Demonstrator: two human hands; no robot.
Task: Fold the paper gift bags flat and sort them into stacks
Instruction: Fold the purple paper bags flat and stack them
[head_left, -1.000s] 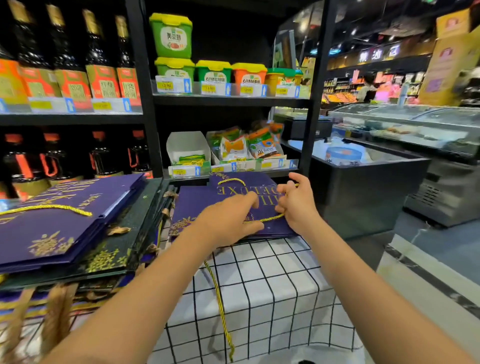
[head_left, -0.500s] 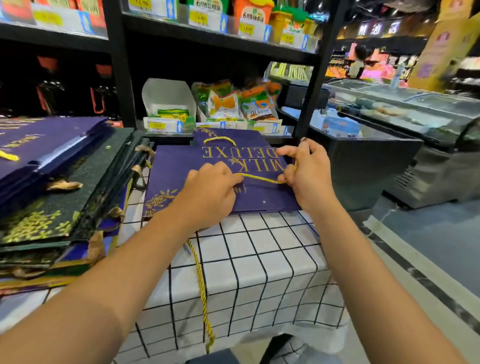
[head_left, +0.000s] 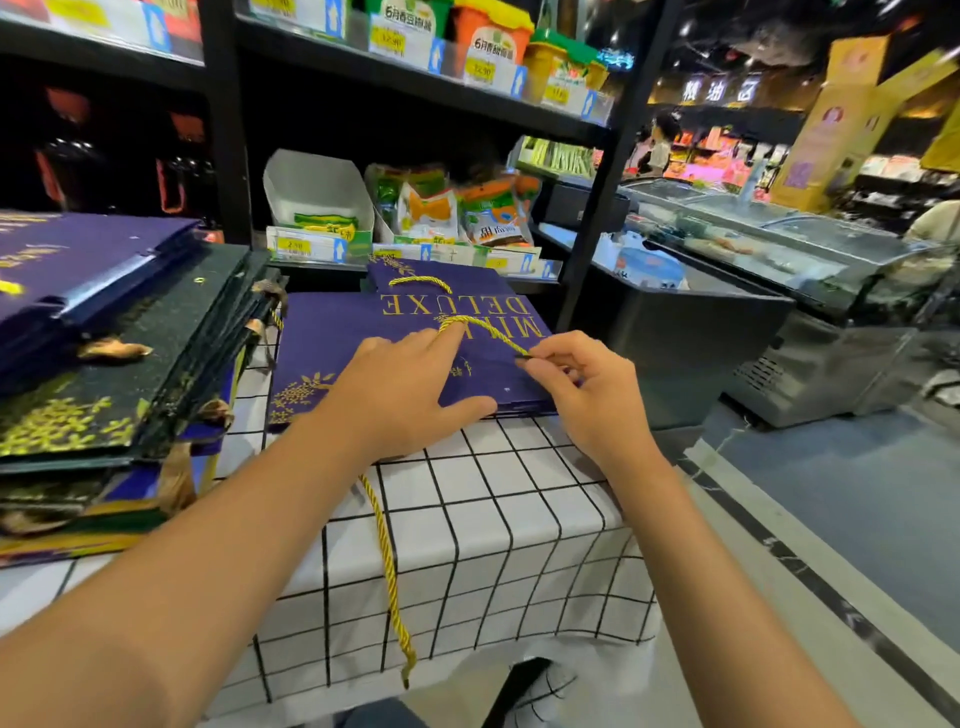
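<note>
Purple gift bag (head_left: 343, 338) lies flat beside stacked bags (head_left: 119, 332).

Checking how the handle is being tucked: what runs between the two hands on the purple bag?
In the head view, a gold cord handle spans from the left hand to the right hand, lying across the purple bag.

Grid-checked tablecloth (head_left: 467, 519) under purple bag (head_left: 337, 343), bag stack (head_left: 104, 364)

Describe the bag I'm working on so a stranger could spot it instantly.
On the checked tablecloth, right of the tall stack of flat bags, lies one purple bag under both hands. Unlike the stacked ones, it lies apart, showing gold MILK DELUXE lettering and a yellow cord handle.
</note>
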